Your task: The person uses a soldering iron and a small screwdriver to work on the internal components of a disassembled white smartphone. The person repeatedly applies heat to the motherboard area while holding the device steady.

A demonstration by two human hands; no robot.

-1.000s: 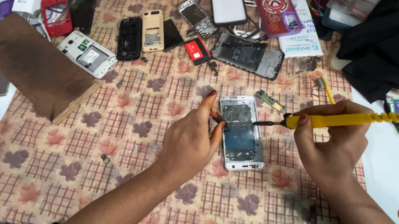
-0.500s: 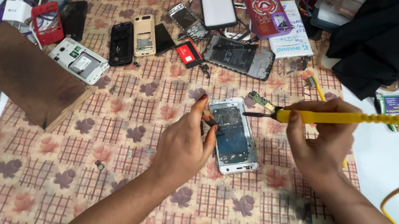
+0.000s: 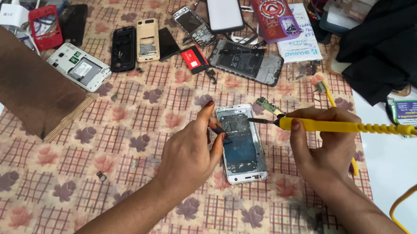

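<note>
Phone repair bench, dismantled phones [image 3: 138,47], soldering iron [image 3: 341,127]

cloth free at 6 and 9 o'clock of opened phone [image 3: 241,143]; phone parts [image 3: 138,47] crowd 12, wooden board [image 3: 21,82] blocks far 9.
</note>
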